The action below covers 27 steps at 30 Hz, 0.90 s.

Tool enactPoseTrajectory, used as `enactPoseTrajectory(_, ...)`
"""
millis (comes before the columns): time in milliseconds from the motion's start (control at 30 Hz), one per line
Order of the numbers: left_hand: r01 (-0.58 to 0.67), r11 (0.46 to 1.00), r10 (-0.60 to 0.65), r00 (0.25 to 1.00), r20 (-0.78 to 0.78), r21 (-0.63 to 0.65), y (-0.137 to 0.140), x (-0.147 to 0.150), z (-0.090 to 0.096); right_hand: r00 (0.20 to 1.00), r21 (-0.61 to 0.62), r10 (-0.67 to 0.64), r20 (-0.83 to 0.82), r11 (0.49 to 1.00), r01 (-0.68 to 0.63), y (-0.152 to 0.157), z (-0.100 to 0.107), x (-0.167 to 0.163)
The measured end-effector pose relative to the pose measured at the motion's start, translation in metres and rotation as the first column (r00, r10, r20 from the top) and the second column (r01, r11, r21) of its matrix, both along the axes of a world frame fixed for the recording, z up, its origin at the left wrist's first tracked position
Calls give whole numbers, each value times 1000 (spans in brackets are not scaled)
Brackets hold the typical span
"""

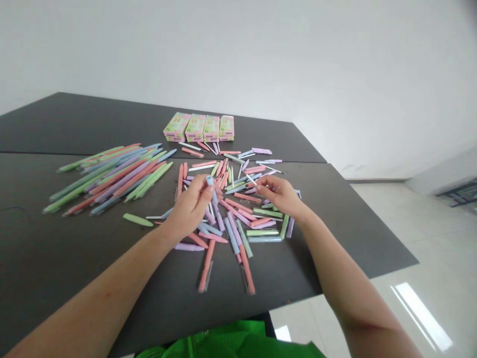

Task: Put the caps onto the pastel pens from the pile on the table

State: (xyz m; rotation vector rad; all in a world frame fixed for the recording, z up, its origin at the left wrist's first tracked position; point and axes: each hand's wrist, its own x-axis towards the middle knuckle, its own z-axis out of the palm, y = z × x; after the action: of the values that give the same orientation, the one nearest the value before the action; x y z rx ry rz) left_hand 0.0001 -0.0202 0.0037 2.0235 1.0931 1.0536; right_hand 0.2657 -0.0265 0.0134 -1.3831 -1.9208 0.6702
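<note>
My left hand (189,211) is closed round a blue pen barrel (209,180), whose open end points up between thumb and forefinger. A thin white pen refill (250,179) is pinched in my right hand (278,193), its tip angled up toward the left. The two parts are apart. Beneath and around both hands lie loose pen parts in pink, green, blue and purple: barrels, caps and white refills. Two pink barrels with clear caps (248,271) lie nearest me, beside a blue barrel (233,232). A green pen piece (137,220) rests left of my left hand.
Assembled-looking pens (112,179) form a bundle on the left of the dark table (44,258). Several small pink-and-green boxes (194,127) stand stacked at the back. A seam crosses the table, and its right edge drops to a pale tiled floor (417,223).
</note>
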Motion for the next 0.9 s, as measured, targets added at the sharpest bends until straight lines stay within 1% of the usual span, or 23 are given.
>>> enactPoseTrajectory(100,28,999,-27,996,-85,15,-1,0,3,968,-90,117,-224,986,-140,-9,7,-10)
enactPoseTrajectory(133,42,999,-41,995,-92,16,-1,0,2,952,-102,137,-275,980,-171,-11,9,-14)
enactPoseTrajectory(200,75,997,-73,993,-88,17,0,1,1,924,-96,144,-355,977,-190,-14,11,-21)
enactPoseTrajectory(300,119,993,-118,989,-84,8,0,2,-1,878,-96,81,-471,985,-142,-17,9,-31)
enactPoseTrajectory(400,150,989,-150,985,-85,-1,-1,4,-3,794,-155,-25,-607,984,-87,-18,8,-43)
enactPoseTrajectory(433,162,987,-161,983,-87,-2,-2,4,-3,766,-153,-44,-641,986,-72,-19,8,-47)
enactPoseTrajectory(500,185,983,-183,979,-94,7,-2,5,-4,745,-108,-43,-665,993,-40,-22,12,-55)
enactPoseTrajectory(600,209,977,-205,972,-116,27,-1,4,-4,751,-30,-34,-660,999,18,-26,20,-62)
enactPoseTrajectory(667,213,976,-207,969,-133,35,-1,4,-5,758,-18,-35,-651,999,30,-27,22,-62)
enactPoseTrajectory(800,227,972,-217,964,-153,54,-1,5,-5,790,-17,21,-613,999,-39,-24,17,-57)
enactPoseTrajectory(900,243,968,-230,959,-163,68,-2,7,-7,841,-12,42,-539,998,-57,-22,11,-58)
